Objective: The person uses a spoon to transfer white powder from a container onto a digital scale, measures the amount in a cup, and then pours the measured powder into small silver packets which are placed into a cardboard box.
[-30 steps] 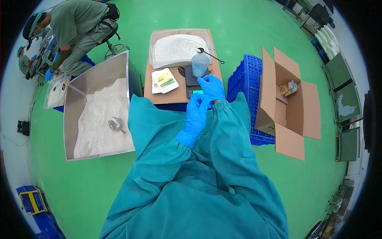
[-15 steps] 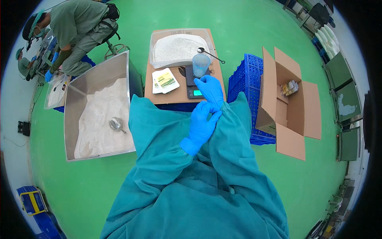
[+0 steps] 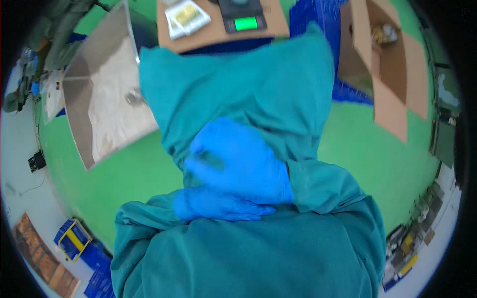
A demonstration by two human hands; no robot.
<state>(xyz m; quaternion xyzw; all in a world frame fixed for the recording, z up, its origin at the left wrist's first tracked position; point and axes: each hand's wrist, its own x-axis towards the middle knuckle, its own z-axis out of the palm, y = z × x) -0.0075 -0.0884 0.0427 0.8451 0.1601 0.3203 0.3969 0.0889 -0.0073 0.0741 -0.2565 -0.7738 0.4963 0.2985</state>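
Observation:
Both my hands wear blue gloves and are drawn in close over the lap of my teal gown [image 3: 248,84]. My left hand [image 3: 218,204] lies low against the gown, its fingers stretched flat to the right and partly covered. Above and across it is my right hand [image 3: 238,159], blurred by motion; its thumb and forefinger are apart, with gown showing through the gap. Nothing is visible in either hand. Whether the right hand touches the left glove I cannot tell. Beyond my knees a digital scale [image 3: 230,11] with a lit green display sits beside white packets [image 3: 186,19].
The scale and packets rest on a cardboard-topped stand [image 3: 208,42]. At left, a metal bin [image 3: 77,99] holds pale powder and a metal scoop [image 3: 133,96]. At right, an open cardboard box [image 3: 390,111] leans by blue crates [image 3: 318,22]. A person [image 3: 67,30] is at upper left.
My hands have left the area by the scale and come back toward my body, with the right now crossing above the left. My view has tilted down, cutting off the powder tray and most of the cup.

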